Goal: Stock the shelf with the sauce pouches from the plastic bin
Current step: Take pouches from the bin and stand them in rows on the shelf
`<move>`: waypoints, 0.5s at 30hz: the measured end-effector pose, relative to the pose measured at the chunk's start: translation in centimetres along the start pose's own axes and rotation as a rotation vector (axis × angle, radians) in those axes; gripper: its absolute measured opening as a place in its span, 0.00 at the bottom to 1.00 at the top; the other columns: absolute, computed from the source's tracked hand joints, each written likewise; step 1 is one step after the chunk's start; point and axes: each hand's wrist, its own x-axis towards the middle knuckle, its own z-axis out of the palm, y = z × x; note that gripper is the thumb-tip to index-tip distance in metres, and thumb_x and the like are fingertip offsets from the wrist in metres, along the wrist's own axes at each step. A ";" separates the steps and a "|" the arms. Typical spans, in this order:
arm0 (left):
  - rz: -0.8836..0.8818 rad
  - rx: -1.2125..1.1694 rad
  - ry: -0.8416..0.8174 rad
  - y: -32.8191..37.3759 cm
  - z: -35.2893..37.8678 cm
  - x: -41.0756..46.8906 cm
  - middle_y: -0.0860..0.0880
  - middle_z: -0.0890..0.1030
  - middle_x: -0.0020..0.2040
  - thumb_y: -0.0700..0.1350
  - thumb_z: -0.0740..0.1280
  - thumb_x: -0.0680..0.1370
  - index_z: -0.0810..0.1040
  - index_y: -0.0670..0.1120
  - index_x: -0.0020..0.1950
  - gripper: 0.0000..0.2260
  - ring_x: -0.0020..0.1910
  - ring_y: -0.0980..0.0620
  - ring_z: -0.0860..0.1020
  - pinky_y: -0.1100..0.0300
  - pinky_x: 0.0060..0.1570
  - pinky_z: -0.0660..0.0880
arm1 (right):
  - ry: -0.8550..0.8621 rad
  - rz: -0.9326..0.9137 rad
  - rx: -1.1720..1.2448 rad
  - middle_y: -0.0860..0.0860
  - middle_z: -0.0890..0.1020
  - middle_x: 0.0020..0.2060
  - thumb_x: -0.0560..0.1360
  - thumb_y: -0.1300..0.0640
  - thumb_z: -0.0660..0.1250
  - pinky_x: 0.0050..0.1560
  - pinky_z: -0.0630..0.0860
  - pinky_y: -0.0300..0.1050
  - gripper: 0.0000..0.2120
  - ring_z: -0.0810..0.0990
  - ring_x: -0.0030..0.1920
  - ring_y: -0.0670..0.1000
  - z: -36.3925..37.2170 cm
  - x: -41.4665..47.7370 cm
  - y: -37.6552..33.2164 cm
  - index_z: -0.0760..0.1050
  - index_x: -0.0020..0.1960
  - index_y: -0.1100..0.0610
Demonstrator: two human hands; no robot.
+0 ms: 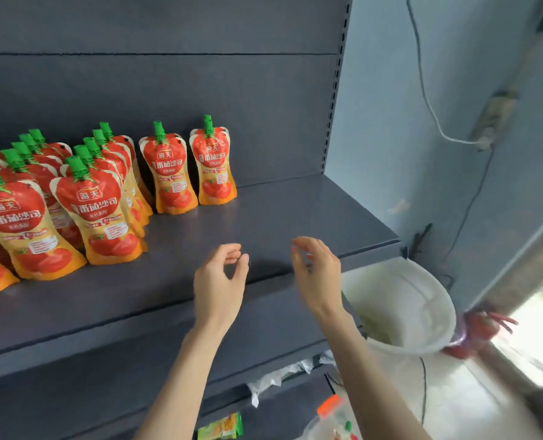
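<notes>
1. Our left hand (221, 281) hangs over the front lip of the shelf. Its fingers are loosely curled and it holds nothing. We judge it is free for a reach towards the bin.
2. At the far left, the red-and-orange stand-up sauce pouches with green screw caps (98, 214) stand upright in files running front to back. Their labels face us, likely so a shopper can read them. The frame edge cuts off the leftmost ones, so we cannot count them.
3. Just right of those files, the rightmost pouch (214, 166) and one neighbour stand side by side near the back panel. We read these as the starts of new files to be filled forward.
4. The dark grey metal shelf (295, 211) runs bare from there to its right end, so there is room for more stock.
5. Our right hand (319, 274) is apart from the left one, empty, with its fingers relaxed. It hovers near the shelf lip on the bin's side.
6. The white translucent round plastic bin (448, 315) sits below and beyond the shelf's right end, within easy reach. Glare washes out its inside and our right forearm covers part of it. We cannot tell whether any pouches remain inside.
7. On the lower shelf, a small green packet (221, 427) is blurred and cut off at the bottom edge.
</notes>
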 end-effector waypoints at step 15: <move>-0.302 -0.081 -0.505 -2.9 7.0 -24.4 0.59 0.79 0.42 0.42 0.67 0.76 0.77 0.49 0.50 0.04 0.43 0.63 0.78 0.73 0.43 0.72 | -0.039 0.497 -0.172 0.49 0.82 0.47 0.77 0.60 0.65 0.45 0.75 0.35 0.08 0.79 0.45 0.48 -12.0 -22.9 10.6 0.79 0.54 0.58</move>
